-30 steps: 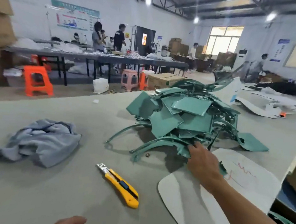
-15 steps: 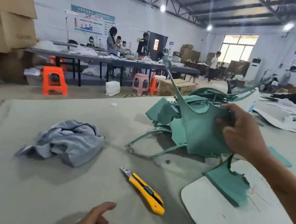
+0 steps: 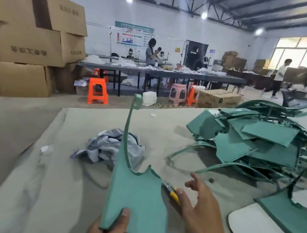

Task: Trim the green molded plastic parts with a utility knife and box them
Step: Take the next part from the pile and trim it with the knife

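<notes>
The left grip (image 3: 110,231) pinches a green part (image 3: 136,200) upright; the right grip (image 3: 199,206), fingers spread, hovers over the yellow knife (image 3: 174,193) on the worktop (image 3: 61,192)

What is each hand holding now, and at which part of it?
The left hand pinches the green part at its bottom edge. The right hand, fingers spread, reaches over the yellow knife, not yet gripping it.

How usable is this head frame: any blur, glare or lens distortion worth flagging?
Head view: wide-angle bending bows the stacked brown cardboard boxes and roof trusses; the bright window is blown out; the walking person is motion-smeared; the held green molded plastic part stays sharp; shadows on the table are soft.
</notes>
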Tool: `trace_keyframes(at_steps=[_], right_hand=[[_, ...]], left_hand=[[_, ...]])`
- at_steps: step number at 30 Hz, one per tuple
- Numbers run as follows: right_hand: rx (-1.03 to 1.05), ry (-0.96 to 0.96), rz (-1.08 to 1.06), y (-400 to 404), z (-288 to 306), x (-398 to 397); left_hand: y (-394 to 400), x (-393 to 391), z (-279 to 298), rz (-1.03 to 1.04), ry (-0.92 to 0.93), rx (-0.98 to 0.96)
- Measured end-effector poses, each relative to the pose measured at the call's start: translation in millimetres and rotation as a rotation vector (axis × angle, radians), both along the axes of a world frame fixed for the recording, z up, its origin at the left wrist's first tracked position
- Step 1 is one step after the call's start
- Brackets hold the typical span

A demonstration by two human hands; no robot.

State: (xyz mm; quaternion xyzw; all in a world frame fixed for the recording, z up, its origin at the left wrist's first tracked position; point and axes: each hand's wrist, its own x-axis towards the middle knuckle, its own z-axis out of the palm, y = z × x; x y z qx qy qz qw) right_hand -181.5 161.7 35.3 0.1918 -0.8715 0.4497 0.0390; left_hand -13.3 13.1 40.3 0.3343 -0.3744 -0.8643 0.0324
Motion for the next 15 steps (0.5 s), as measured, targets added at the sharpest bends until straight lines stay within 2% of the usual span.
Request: trace_keyframes(at_steps=[1,2,3,4,5,7,8,11,13,15], right_hand=[[0.257,0.055,-0.01,1.5,-3.6,-3.1],[0.463,0.101,0.002,3.1,-9.3,-5.6],[0.59,0.152,0.024,5.2,-16.0,-7.7],[0.646,0.198,0.036,7.3,-21.3,-9.8],[0.712,0.214,0.033,10.0,-20.5,-11.4],[0.745,0.251,-0.019,12.6,-18.0,-16.1],[0.619,0.235,-0.066,14.3,-15.9,-17.4],[-0.104,0.173,-0.1,11.6,-13.2,-8.8],[-0.421,-0.008,-0.004,-1.9,2.7,5.4],[-0.671,-0.345,0.229,-21.9,14.2,15.5]], left_hand=[[11.3,3.1,-6.7,0.18,0.142,-0.066],[6.7,-11.0,-12.5,0.175,0.205,-0.171],[3.9,-22.5,-6.7,0.336,0.168,-0.188],[13.7,-26.7,-10.4,0.424,0.234,-0.171],[19.5,-28.1,-11.2,0.415,0.272,-0.167],[17.7,-32.0,-7.1,0.458,0.269,-0.099],[13.7,-33.2,-6.6,0.474,0.296,-0.046],[14.5,-28.2,1.7,0.478,0.38,0.041],[9.1,-27.9,3.9,0.503,0.403,0.077],[1.8,-24.3,3.8,0.492,0.419,0.025]])
